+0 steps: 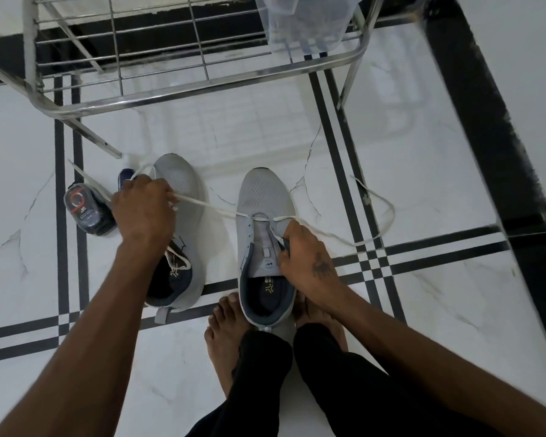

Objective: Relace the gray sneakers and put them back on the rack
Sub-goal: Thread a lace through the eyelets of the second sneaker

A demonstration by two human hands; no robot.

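Between the bare feet (224, 335), the nearer sneaker (265, 247) is pinned at its eyelets by the right hand (306, 257); the left hand (144, 206), fisted on the lace (208, 205), should draw it evenly taut leftward.

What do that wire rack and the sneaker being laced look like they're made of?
Silver wire rack: probably polished steel, given its bright reflective tubes. Gray sneaker with white lace: looks like knitted mesh fabric, matte with tiny perforations over the toe.
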